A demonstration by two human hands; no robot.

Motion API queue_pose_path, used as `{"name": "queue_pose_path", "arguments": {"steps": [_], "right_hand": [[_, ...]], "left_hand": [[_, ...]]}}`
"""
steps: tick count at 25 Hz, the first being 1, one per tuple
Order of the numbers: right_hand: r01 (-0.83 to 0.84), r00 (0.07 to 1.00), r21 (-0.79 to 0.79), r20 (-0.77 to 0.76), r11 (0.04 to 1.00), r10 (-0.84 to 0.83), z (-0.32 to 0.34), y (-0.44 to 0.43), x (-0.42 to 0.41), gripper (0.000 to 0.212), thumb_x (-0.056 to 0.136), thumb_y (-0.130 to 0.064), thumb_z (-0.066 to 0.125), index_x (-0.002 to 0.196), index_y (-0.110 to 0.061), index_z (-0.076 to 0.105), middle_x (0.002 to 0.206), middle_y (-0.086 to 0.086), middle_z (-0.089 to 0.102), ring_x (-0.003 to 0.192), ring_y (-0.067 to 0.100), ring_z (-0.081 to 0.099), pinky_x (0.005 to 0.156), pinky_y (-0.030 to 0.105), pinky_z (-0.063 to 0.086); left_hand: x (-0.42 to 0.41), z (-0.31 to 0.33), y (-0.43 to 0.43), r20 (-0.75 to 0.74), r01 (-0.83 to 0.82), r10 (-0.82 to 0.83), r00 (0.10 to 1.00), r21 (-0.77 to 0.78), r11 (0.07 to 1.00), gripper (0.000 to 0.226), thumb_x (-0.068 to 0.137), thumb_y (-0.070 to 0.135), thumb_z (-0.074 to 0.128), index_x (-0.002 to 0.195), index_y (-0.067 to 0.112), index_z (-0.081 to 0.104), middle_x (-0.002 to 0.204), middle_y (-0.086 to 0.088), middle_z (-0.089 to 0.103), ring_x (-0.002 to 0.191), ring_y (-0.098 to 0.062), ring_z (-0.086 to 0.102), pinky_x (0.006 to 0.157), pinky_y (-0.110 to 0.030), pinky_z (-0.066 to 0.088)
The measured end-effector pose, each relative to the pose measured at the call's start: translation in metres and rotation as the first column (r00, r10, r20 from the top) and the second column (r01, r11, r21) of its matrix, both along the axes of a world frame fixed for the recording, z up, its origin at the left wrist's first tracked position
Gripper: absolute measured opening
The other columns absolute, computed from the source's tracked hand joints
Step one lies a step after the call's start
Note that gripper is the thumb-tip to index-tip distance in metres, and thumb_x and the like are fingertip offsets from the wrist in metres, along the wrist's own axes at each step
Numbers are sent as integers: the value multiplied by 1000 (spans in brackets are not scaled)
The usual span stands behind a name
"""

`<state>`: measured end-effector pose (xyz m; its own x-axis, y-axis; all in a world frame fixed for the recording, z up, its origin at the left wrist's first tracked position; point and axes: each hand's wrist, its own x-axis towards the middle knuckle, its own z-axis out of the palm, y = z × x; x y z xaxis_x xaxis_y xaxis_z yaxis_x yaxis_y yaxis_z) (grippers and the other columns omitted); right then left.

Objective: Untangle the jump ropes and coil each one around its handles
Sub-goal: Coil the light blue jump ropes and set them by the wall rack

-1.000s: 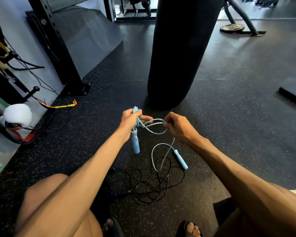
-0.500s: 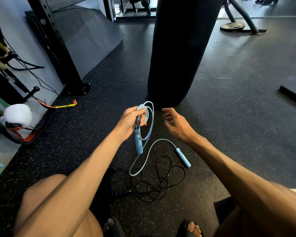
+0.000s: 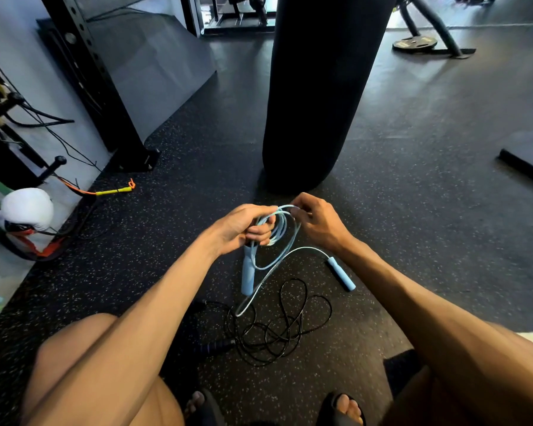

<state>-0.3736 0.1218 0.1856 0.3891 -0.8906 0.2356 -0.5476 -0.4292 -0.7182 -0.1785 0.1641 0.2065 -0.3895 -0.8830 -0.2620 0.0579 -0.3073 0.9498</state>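
Observation:
My left hand [image 3: 243,227] grips one light blue handle [image 3: 247,276] upright, with several loops of the light blue rope [image 3: 282,232] gathered at its top. My right hand [image 3: 316,222] pinches the rope at the top of the loops. A slack length of the rope hangs down in a long loop and runs to the second blue handle [image 3: 341,273], which lies on the floor to the right. Below my hands a black jump rope [image 3: 285,327] lies in a loose tangle, its dark handle [image 3: 214,347] pointing left near my knee.
A black punching bag [image 3: 317,87] hangs just beyond my hands. A rack post [image 3: 99,84] stands at left, with a white boxing glove [image 3: 28,210] and a yellow-orange cord [image 3: 111,190] near the wall. A weight plate [image 3: 414,44] lies far right. My sandalled feet [image 3: 342,410] are at the bottom.
My right hand, open and free half a second ago, has come back to the loops and taken the rope at the top. The hanging slack has shifted; the left hand keeps its handle.

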Motion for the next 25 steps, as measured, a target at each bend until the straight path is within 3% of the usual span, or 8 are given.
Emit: {"name": "queue_pose_path", "arguments": {"steps": [3,9,12,15,18,20,22,25], "right_hand": [[68,993,2,101,998,-68,7,3,4,18,99,-15,53,82,-15,60,71,0,69,59,7,64,61,30,55],[79,969,-3,236,997,-76,10,5,5,17,100,-12,51,88,-9,62,70,4,69,58,16,68,63,41,59],[79,952,9,296,997,-78,12,6,3,16,100,-11,51,90,-7,62,70,6,68,59,19,67,63,44,59],[73,952,-9,299,997,-67,13,6,1,16,101,-11,50,90,-8,62,71,5,67,61,17,65,63,40,58],[98,971,-46,223,994,-86,11,4,-4,15,100,-15,52,89,-13,62,69,-1,67,60,12,63,60,35,55],[117,989,-59,97,991,-111,7,1,-9,13,99,-18,52,91,-16,62,72,-2,68,61,15,64,57,35,53],[166,984,-36,-52,985,-168,1,-4,-15,15,98,-16,48,93,-17,62,77,3,70,64,22,65,58,38,54],[280,942,56,-208,958,-263,-7,-10,-21,24,92,-11,40,104,-12,60,95,17,71,79,34,66,71,44,56]], "left_hand": [[0,1,2,52,-22,21,998,17,1000,35,101,35,48,75,12,53,44,1,32,40,-14,32,60,-32,38],[1,3,0,119,-44,45,992,-8,999,35,100,35,51,75,10,56,46,-3,45,43,-18,44,61,-32,42],[0,0,0,142,-168,172,975,-41,985,34,101,33,49,83,6,60,63,-16,66,62,-30,67,67,-31,53],[0,-7,-4,101,-339,344,934,-63,939,30,102,25,47,82,6,57,83,-28,71,81,-38,72,82,-36,57],[3,-7,-7,-53,-516,514,856,-69,854,27,105,20,41,81,8,47,89,-29,71,80,-35,73,72,-33,60],[10,-6,-11,-175,-638,620,765,-73,766,28,105,18,39,80,9,46,87,-27,72,84,-38,73,76,-36,60],[19,-5,-14,-261,-718,684,681,-55,694,29,105,19,39,80,8,47,87,-27,72,87,-39,72,79,-38,60],[28,-5,-17,-332,-734,696,636,16,679,31,104,21,42,80,5,51,81,-26,72,80,-38,73,78,-40,60]]}}
